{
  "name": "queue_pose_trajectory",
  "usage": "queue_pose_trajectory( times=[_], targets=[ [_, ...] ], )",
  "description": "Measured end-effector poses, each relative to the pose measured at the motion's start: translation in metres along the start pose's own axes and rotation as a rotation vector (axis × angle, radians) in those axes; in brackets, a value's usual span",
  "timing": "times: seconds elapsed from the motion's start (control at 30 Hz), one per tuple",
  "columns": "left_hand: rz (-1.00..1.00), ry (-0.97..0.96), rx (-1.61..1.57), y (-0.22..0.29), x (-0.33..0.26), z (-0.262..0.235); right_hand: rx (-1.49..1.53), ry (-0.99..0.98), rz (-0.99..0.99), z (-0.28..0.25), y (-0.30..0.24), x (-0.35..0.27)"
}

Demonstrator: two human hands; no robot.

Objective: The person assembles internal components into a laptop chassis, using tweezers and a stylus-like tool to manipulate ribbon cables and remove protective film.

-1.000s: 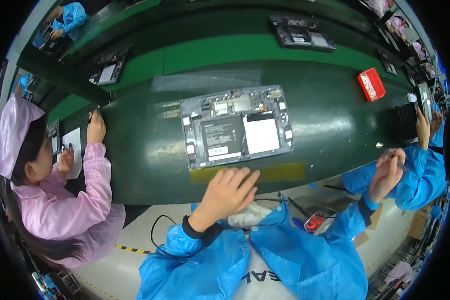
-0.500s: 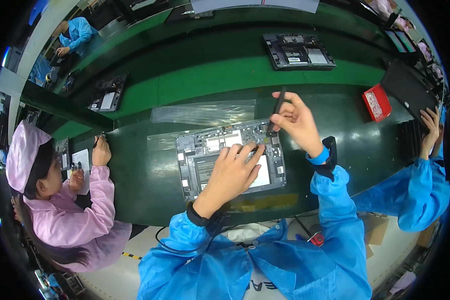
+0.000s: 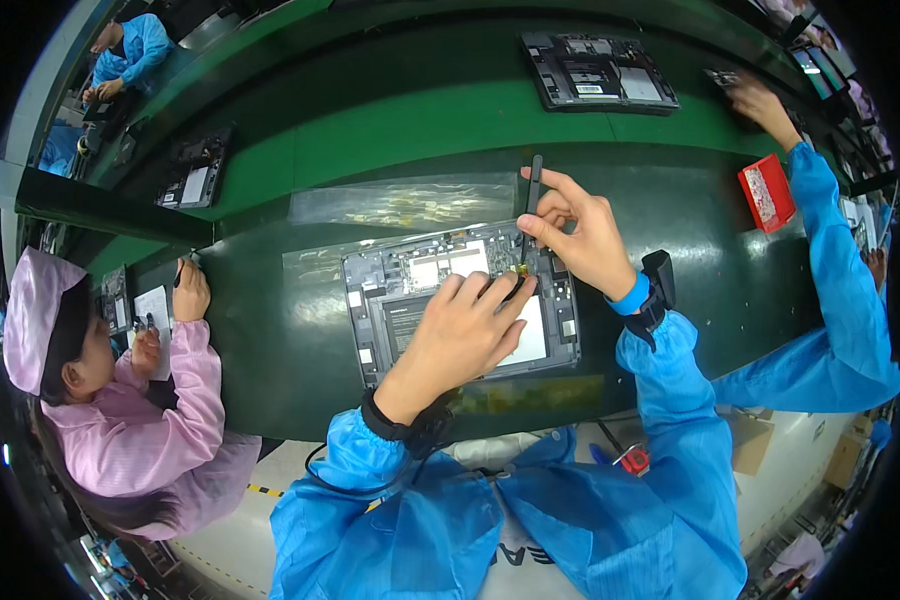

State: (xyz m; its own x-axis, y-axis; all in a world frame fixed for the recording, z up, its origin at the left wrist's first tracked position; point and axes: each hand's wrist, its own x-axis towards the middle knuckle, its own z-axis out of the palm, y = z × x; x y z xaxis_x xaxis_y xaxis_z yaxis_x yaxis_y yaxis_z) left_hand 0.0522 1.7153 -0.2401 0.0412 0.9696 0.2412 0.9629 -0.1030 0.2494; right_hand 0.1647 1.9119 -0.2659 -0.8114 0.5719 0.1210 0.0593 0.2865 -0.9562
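An opened laptop base (image 3: 365, 290) lies on the dark green table, its circuit board, black battery (image 3: 402, 325) and a white rectangular part (image 3: 532, 335) showing. My left hand (image 3: 460, 330) rests palm down across its middle, fingers apart, fingertips on the inner parts. Something dark shows between two fingers; I cannot make it out. My right hand (image 3: 582, 230) pinches a slim black hand tool (image 3: 533, 185) upright above the board. Its narrow tip points down at a small yellow piece (image 3: 522, 270) beside my left fingertips. Whether it is tweezers or a pry stick is unclear.
Clear plastic film (image 3: 400, 203) lies behind the laptop base. Two more opened bases (image 3: 600, 75) (image 3: 195, 172) sit farther back. A red bin (image 3: 767, 195) of small pale pieces stands right. A person in pink (image 3: 140, 430) works at left; another person's arm (image 3: 820, 240) reaches in at right.
The black tool has turned more upright, its tip beside my left fingertips. My left hand stays on the laptop base. At right, the other person's hand has left a dark panel and reaches farther back.
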Motion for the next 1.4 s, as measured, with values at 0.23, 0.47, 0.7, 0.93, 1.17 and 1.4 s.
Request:
queue_pose_trajectory(
  times=[0.23,0.47,0.7,0.93,1.17,1.4],
  targets=[
    [0.030,-0.028,-0.025,-0.002,0.002,-0.002,-0.074,-0.007,0.003,0.001,-0.001,0.001],
    [0.020,-0.010,-0.057,0.004,-0.002,-0.005,0.183,0.530,-0.150,-0.028,-0.013,0.002],
    [0.071,0.143,-0.635,0.094,0.008,-0.018,0.666,1.486,-0.544,-0.148,-0.074,-0.025],
    [0.228,0.413,-0.781,0.122,0.055,-0.023,0.894,1.417,-0.516,-0.092,-0.120,-0.064],
    [0.479,0.423,-0.682,0.142,0.042,-0.044,0.520,1.594,-0.638,-0.067,-0.147,-0.095],
    [0.657,0.155,-0.903,0.156,0.034,-0.059,0.090,1.622,-0.627,-0.049,-0.156,-0.119]
  ],
)
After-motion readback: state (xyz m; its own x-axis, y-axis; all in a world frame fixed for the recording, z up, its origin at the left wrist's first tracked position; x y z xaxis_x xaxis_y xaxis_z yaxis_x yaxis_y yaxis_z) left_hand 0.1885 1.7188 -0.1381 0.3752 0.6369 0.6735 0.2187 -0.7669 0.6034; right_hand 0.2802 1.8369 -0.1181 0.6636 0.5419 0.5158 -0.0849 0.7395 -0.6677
